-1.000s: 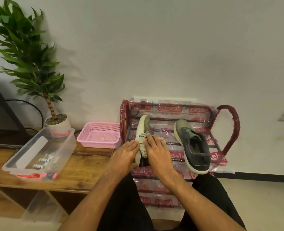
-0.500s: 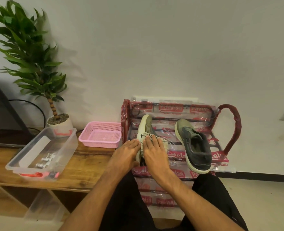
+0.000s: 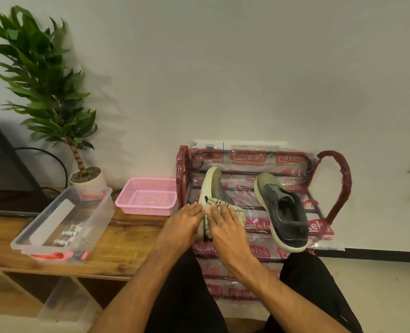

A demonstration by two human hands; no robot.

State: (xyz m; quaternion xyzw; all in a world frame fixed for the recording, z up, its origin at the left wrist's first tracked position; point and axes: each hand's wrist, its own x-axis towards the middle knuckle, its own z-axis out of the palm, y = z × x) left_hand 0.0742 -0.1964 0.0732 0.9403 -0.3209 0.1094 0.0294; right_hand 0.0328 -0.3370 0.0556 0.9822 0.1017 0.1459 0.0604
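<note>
Two olive-green sneakers with white soles lie on the top shelf of a red shoe rack (image 3: 336, 186) wrapped in printed plastic. The left sneaker (image 3: 212, 185) lies on its side with a pale patterned cloth (image 3: 230, 210) draped over its heel end. My left hand (image 3: 183, 223) rests against the sneaker's sole edge with fingers straight. My right hand (image 3: 225, 224) presses flat on the cloth over the shoe. The right sneaker (image 3: 283, 212) sits apart, upright, opening toward me.
A pink mesh basket (image 3: 148, 197) and a clear plastic bin (image 3: 64, 222) holding small metal parts sit on a wooden bench (image 3: 124, 243) to the left. A potted plant (image 3: 42, 87) stands behind the bin. My black-clad knees are below.
My right hand slid slightly along the cloth on the left sneaker, and the cloth spread a little to the right. The left hand and the other shoe stayed put.
</note>
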